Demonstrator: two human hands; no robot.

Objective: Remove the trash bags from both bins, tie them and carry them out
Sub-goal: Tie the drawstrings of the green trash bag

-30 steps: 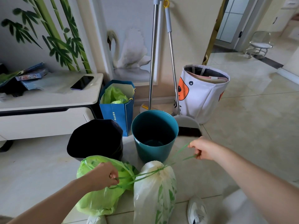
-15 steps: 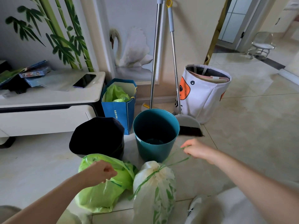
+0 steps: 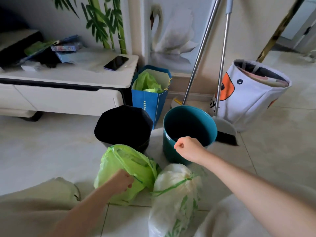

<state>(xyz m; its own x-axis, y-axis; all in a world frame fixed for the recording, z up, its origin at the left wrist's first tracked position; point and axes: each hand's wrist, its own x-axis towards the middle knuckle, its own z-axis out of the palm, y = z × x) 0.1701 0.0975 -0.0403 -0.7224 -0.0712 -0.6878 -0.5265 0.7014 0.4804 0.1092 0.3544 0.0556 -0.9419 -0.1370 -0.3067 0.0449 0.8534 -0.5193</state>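
Note:
Two filled trash bags lie on the tiled floor in front of two bins. The green trash bag (image 3: 126, 166) sits before the black bin (image 3: 124, 125), whose rim is covered in black. Before the bare teal bin (image 3: 189, 129) stands the white trash bag (image 3: 176, 197), its neck cinched by a green drawstring lying across it. My left hand (image 3: 122, 182) is closed against the green bag's side, with a short piece of green drawstring running from its fingers. My right hand (image 3: 186, 147) is a closed fist over the teal bin's front rim, and no string shows in it.
A blue paper bag (image 3: 150, 100) with green plastic inside stands behind the bins. A broom (image 3: 224, 129) and a metal pole lean on the wall. A white fabric basket (image 3: 248, 98) is at the right. A low white cabinet (image 3: 68, 89) with a phone (image 3: 116, 62) is at the left.
My right hand has let the drawstring ends go and moved left, closing into a fist at the teal bin. The left hand dropped onto the green bag. The white bag's string now lies slack.

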